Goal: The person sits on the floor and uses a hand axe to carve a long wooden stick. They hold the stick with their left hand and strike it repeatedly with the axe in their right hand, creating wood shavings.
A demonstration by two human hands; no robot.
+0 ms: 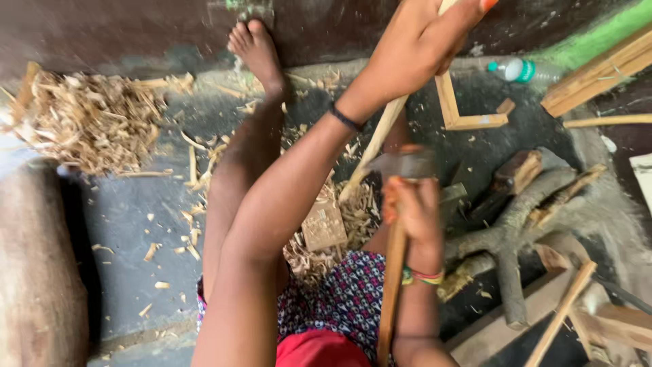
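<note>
We grip the stick (380, 136) upright in our left hand (424, 41), right hand (414, 211) clutching the hatchet (401, 166) to shave it.

The grey floor (125, 217) left of the bare leg (238, 170) lies open save scattered chips. A heap of wood shavings (88, 122) blocks the far left; a forked branch (509, 238), wooden frame (468, 115) and slats (598, 68) crowd the right side.

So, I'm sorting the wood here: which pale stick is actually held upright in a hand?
The long pale stick gripped by the left hand; the others lie on the floor.
</note>
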